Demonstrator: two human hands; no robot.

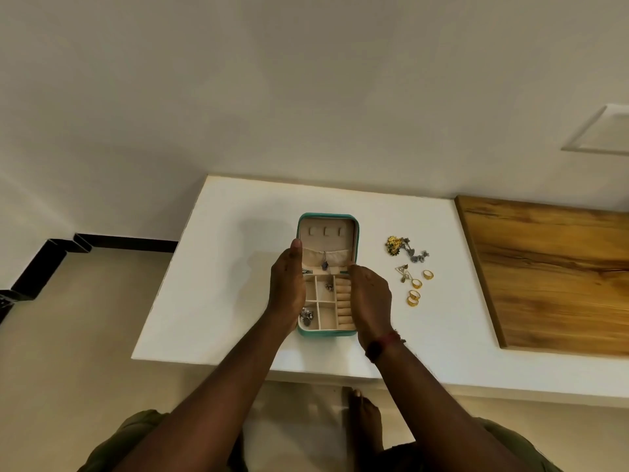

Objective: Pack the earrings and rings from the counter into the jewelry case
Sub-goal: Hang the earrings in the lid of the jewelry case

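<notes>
Left hand [287,284] lies flat with straight fingers along the left side of the open teal jewelry case [327,216], its fingertip reaching up beside the lid. Right hand [371,296] rests on the case's right edge with fingers bent down toward the top of the ring rolls [343,303]; whether they pinch anything cannot be told. Between the two hands the tray shows one small earring [329,286] in an upper compartment. One silvery cluster [306,316] sits in the lower compartment, just beside the left wrist. Beyond the fingertips, one pendant [325,265] hangs at the lid's pocket, under three small tabs [326,230].

On the white counter [231,267], right of the right hand, lie four gold rings [414,294]. Three clumps of earrings lie farther from it: gold-green [394,245], silver [418,255] and pale angular [404,272]. Well to the right sits one wooden board [561,277]. One dark band [374,349] circles the right wrist.
</notes>
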